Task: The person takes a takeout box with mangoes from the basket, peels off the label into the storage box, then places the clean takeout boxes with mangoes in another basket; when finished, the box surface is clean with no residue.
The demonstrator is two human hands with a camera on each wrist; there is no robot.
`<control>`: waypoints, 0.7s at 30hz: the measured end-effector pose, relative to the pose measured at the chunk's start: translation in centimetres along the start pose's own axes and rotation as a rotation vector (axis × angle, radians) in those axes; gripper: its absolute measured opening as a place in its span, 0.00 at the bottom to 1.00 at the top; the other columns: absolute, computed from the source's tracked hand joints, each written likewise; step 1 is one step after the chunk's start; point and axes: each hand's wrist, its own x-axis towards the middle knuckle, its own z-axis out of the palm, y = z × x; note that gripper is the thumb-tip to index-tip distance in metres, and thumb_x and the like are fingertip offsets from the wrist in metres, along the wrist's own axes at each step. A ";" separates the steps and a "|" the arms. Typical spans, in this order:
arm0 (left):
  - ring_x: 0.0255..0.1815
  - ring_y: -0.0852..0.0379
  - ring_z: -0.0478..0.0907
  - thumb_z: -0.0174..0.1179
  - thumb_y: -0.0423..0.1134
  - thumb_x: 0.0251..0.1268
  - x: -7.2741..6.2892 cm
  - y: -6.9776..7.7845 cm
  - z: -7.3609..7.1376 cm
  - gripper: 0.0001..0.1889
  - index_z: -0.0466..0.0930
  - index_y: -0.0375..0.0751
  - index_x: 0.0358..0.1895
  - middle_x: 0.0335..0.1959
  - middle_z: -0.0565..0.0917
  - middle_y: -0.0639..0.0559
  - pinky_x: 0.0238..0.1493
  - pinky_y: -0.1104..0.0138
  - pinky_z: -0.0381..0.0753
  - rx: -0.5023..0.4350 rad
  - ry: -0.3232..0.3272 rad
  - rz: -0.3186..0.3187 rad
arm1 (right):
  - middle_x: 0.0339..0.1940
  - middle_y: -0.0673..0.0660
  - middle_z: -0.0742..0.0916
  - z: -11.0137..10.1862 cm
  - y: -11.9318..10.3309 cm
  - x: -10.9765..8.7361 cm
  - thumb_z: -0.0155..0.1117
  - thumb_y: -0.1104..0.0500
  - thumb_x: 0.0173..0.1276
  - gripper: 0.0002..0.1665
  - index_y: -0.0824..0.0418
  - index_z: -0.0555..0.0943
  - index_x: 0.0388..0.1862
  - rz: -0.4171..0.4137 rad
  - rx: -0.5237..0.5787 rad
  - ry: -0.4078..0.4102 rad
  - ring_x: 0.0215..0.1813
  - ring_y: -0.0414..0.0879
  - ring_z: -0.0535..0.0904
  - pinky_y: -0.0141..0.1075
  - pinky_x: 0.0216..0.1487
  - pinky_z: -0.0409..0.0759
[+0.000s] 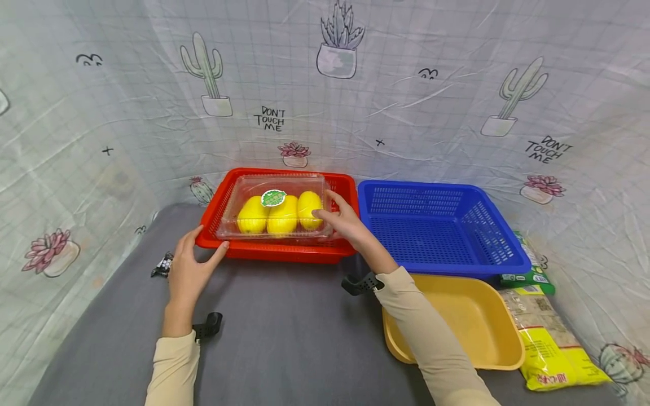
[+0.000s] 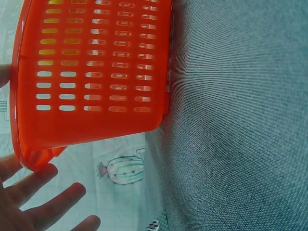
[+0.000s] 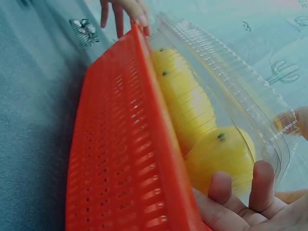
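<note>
- At the back of the grey table (image 1: 284, 332), head view: clear box (image 1: 281, 185) of yellow fruits (image 1: 282, 217) lies within the rim of the red basket (image 1: 284, 255), lid on. Placement looks mostly done, by my reading; release not yet made.
- Same view: right hand (image 1: 350, 223) grips the box's right end, thumb on top. Left hand (image 1: 189, 276), fingers loosely spread, touches the basket's near-left corner.
- Room: bare cloth between the forearms. Blue basket (image 1: 421, 242) just beside the red one, tight on the right; yellow basin (image 1: 474, 318) partly under the right forearm. Patterned curtain (image 1: 406, 124) close behind.
- Left wrist view: fingers at the rim corner, lower ones free of it. Yellow shows through the upper slots; cannot tell whether the box sits on the basket floor.
- Right wrist view: fingers about the box end, close to the rim; lid stands above that edge. Knuckle clearance looks slim there.
</note>
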 end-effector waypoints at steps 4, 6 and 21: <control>0.69 0.39 0.64 0.63 0.57 0.61 0.0 0.1 0.0 0.38 0.67 0.43 0.71 0.69 0.67 0.39 0.66 0.40 0.63 0.010 0.030 0.021 | 0.33 0.59 0.82 -0.3 -0.4 -0.4 0.64 0.50 0.67 0.46 0.48 0.52 0.79 -0.016 -0.021 0.002 0.21 0.46 0.75 0.44 0.38 0.86; 0.68 0.39 0.65 0.64 0.56 0.60 0.0 0.1 0.1 0.37 0.69 0.42 0.69 0.69 0.68 0.39 0.65 0.40 0.63 0.018 0.050 0.036 | 0.31 0.58 0.81 -0.5 -0.5 -0.6 0.64 0.50 0.67 0.46 0.48 0.53 0.79 -0.023 -0.025 0.005 0.21 0.46 0.73 0.41 0.35 0.85; 0.64 0.39 0.69 0.64 0.39 0.61 0.1 1.5 -0.8 0.31 0.68 0.42 0.69 0.64 0.72 0.37 0.61 0.39 0.68 -0.100 0.180 0.203 | 0.32 0.59 0.82 -1.1 -1.6 -1.9 0.64 0.49 0.67 0.45 0.46 0.54 0.78 -0.054 -0.015 0.008 0.21 0.44 0.70 0.37 0.33 0.83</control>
